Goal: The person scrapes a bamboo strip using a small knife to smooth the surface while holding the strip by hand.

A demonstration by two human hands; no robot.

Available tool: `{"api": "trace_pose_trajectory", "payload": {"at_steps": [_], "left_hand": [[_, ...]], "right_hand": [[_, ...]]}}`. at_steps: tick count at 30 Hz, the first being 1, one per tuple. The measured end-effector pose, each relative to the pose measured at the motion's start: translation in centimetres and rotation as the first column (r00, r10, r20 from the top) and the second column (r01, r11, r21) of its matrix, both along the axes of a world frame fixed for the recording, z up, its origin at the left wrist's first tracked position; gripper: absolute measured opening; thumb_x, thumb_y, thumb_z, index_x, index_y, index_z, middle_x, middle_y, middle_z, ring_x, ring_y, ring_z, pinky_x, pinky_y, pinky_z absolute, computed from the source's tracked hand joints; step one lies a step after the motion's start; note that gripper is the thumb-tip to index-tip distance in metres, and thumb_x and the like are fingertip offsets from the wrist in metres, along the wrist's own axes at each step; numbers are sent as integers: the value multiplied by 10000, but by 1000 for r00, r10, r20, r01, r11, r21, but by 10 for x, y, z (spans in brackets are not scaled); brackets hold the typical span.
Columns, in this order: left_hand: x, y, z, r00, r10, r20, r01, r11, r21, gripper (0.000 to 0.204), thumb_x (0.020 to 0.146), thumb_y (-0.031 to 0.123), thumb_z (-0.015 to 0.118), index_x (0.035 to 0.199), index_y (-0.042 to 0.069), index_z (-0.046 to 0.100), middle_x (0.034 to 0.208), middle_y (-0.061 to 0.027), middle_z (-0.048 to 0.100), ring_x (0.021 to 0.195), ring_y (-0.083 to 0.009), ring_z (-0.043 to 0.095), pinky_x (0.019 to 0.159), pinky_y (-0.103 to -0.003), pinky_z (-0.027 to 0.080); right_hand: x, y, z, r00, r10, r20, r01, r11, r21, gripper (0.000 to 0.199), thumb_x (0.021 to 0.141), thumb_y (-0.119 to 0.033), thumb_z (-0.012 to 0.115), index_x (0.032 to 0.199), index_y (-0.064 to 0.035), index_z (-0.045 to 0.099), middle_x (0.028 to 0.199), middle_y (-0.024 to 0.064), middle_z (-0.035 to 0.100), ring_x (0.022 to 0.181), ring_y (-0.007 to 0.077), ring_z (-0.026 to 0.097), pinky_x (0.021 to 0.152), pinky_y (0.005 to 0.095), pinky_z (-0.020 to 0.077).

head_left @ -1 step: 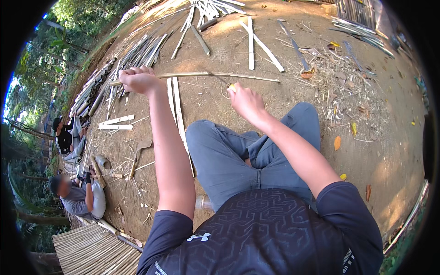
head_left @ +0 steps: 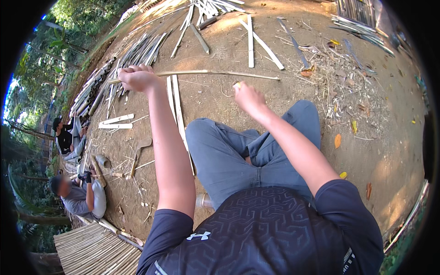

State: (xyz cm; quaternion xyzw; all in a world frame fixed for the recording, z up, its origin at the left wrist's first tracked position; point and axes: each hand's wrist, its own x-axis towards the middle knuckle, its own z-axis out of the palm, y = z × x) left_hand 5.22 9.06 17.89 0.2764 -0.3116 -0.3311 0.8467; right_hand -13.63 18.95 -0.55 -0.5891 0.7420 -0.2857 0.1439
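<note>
My left hand (head_left: 140,79) is closed around one end of a long, slightly bowed bamboo strip (head_left: 220,72). The strip stretches to the right above my folded legs, and its far end hangs free. Below that free end is my right hand (head_left: 250,97), its fingers wrapped around a knife with a yellow handle (head_left: 237,85). Only a bit of the handle shows; the blade cannot be made out now. The knife hand is apart from the strip. Two long pale bamboo strips (head_left: 178,106) lie on the ground beside my left forearm.
Pale slats (head_left: 261,43) and a long dark blade (head_left: 294,43) lie ahead. Shavings (head_left: 341,91) cover the ground at right. A curved tool (head_left: 139,156) and short slats (head_left: 116,122) are at left, where two people (head_left: 85,197) sit. Bamboo piles (head_left: 144,50) stand farther off.
My right hand has moved slightly right and away from the bamboo strip, and the thin blade seen against it earlier no longer shows. My left hand keeps its hold, almost unmoved.
</note>
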Motion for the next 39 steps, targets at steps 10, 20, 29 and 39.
{"api": "trace_pose_trajectory", "payload": {"at_steps": [10, 20, 29, 39], "left_hand": [[15, -13, -12, 998, 56, -39, -54, 997, 59, 276, 900, 188, 324, 643, 175, 226, 534, 67, 229, 454, -91, 153, 440, -292, 119], [33, -21, -21, 987, 159, -33, -152, 976, 155, 305, 907, 166, 318, 623, 175, 208, 510, 65, 225, 454, -84, 143, 450, -284, 131], [29, -37, -22, 993, 112, -28, -106, 979, 175, 313, 956, 267, 300, 663, 175, 237, 549, 53, 245, 472, -110, 166, 466, -293, 152], [28, -49, -26, 983, 165, -76, -143, 962, 233, 336, 971, 270, 287, 655, 182, 218, 538, 71, 206, 475, -104, 148, 486, -296, 141]], "right_hand": [[19, -19, -15, 994, -14, 111, 14, 1000, -6, 363, 1052, -319, 414, 1049, 14, 559, 624, 133, 652, 533, 276, 668, 458, 420, 521], [43, -21, -18, 985, 157, -73, -154, 987, 42, 430, 1067, -349, 372, 1139, 34, 554, 603, 55, 605, 441, 176, 567, 348, 303, 429], [16, -40, -61, 999, -24, -35, 21, 996, -88, 377, 1057, -282, 417, 1102, 67, 554, 558, 25, 550, 393, 126, 471, 307, 274, 338], [20, -47, -65, 996, -79, 44, 77, 996, 54, 377, 1067, -309, 384, 1050, 34, 541, 562, 30, 573, 392, 144, 519, 290, 303, 348]]}}
